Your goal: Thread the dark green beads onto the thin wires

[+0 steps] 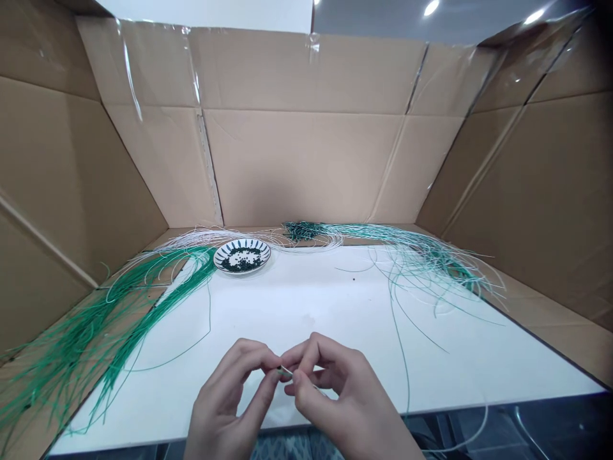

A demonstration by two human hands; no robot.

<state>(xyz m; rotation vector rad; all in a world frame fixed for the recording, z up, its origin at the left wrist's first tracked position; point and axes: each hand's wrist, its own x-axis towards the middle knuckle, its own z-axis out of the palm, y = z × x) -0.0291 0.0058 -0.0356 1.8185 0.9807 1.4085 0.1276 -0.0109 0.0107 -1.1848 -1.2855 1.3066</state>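
Close together above the front of the white board (306, 306), my left hand (234, 393) and my right hand (342, 390) are both in a pinch. A short piece of pale strand (286, 370) spans the gap between their fingertips. Thumb and forefinger of the left hand close on a tiny dark piece that looks like a bead (280, 367). The right hand grips the strand with thumb and forefinger, its other fingers curled behind. Most of the strand is hidden by the right hand.
Behind the hands stands a striped plate (265, 255) with many small dark beads. Green strands (90, 332) fan out at left; white strands (191, 237) lie behind them. A green-and-white bundle (407, 239) spreads right. Cardboard walls (306, 166) enclose the back and sides.
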